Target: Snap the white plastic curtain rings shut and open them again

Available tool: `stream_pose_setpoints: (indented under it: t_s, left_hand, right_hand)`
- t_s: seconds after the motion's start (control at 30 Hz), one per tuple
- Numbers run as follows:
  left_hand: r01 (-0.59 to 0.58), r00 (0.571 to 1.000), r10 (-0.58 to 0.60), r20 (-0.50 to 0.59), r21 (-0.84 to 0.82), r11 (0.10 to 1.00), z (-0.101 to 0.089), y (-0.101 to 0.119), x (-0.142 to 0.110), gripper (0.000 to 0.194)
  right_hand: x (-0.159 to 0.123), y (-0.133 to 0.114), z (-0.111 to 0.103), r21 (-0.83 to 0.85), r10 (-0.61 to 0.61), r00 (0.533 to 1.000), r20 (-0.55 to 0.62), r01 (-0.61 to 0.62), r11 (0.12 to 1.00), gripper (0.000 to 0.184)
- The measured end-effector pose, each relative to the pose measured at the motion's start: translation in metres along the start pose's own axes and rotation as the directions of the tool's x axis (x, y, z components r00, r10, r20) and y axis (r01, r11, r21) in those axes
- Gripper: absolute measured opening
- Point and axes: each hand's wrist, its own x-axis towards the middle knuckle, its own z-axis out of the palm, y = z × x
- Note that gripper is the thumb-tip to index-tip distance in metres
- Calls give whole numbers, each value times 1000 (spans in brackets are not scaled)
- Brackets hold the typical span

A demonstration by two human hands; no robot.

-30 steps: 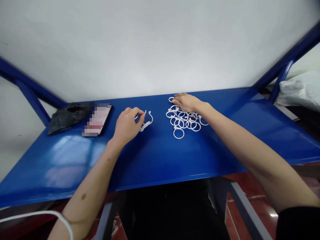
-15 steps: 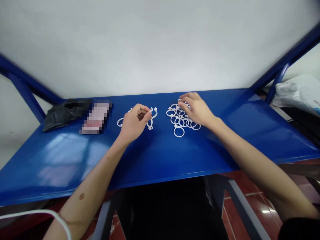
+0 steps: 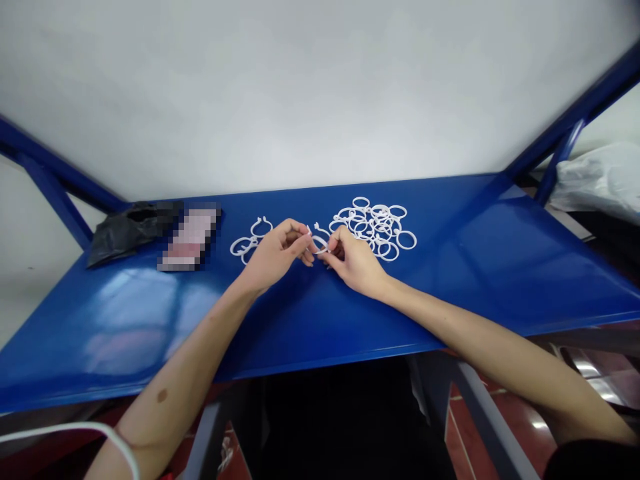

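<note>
My left hand [image 3: 277, 257] is closed, thumb and fingers pinching one side of a white plastic curtain ring [image 3: 320, 247]. From the other side my right hand [image 3: 357, 263] pinches the same ring, its fingers curled, so the ring spans the gap between both hands above the table. Another thin white curved piece with a small knob [image 3: 321, 230] shows just behind it; whether it is held too I cannot tell. Several opened white rings [image 3: 261, 228] lie at the left hand's knuckles, partly covered. Beyond the right hand spreads a pile of white rings [image 3: 383, 230] with small eyelets.
The blue table [image 3: 320, 320] runs up to a pale wall. On its left lie a black plastic bag [image 3: 133, 230] and a blurred-out flat pinkish object [image 3: 189, 237]. Blue frame bars [image 3: 555, 153] slant at both sides. A clear plastic bag [image 3: 597, 177] sits at the far right.
My right hand has left the pile and come left to meet my left hand, now gripping a ring with it. The rings of the pile have shifted and spread rightward.
</note>
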Motion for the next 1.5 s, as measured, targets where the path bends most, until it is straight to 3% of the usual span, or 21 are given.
stream_pose_setpoints:
  t_s: [0.13, 0.33, 0.6, 0.93, 1.03, 1.2, 1.27, 1.3, 1.37, 1.43, 1.5]
  left_hand:
    - [1, 998, 0, -61, 19, 1000, -1, -4, 3, 27]
    - [21, 995, -13, -99, 78, 997, -5, -15, 9, 31]
    - [-10, 986, 72, -150, 378, 926, -10, -17, 10, 23]
    - [-8, 981, 119, -152, 582, 813, -7, -8, 6, 15]
    - [19, 968, 158, -193, 688, 725, -10, -7, 6, 15]
    - [110, 934, 275, -230, 914, 391, -21, -10, 3, 21]
    - [110, 911, 343, -231, 935, 337, -25, -10, 3, 25]
    - [86, 898, 377, -227, 931, 354, -26, -9, 3, 27]
    - [5, 897, 384, -217, 876, 483, -25, -5, 2, 30]
    - [-67, 944, 277, -177, 721, 689, -21, 1, 1, 38]
    - [-73, 989, 129, -72, 524, 849, -15, 6, 0, 48]
  right_hand:
    - [-1, 2, -5, 94, -59, 998, -16, 61, 994, 17]
    - [0, -4, -14, -10, -196, 974, -112, 196, 981, 12]
    - [-2, -7, -16, -41, -382, 909, -169, 380, 924, 4]
    - [-1, -3, -15, -70, -442, 878, -184, 437, 897, 3]
    - [-1, -2, -16, -92, -444, 877, -185, 434, 896, 3]
    - [-1, -3, -16, -123, -441, 881, -171, 425, 897, 4]
    - [-1, -2, -17, -141, -454, 874, -173, 435, 889, 4]
    - [-1, -2, -17, -153, -461, 870, -173, 439, 886, 4]
    - [-1, 0, -17, -185, -477, 866, -150, 449, 874, 4]
    - [-2, 0, -19, -230, -486, 870, -78, 459, 858, 6]
    - [-5, -1, -20, -273, -471, 882, 16, 457, 847, 11]
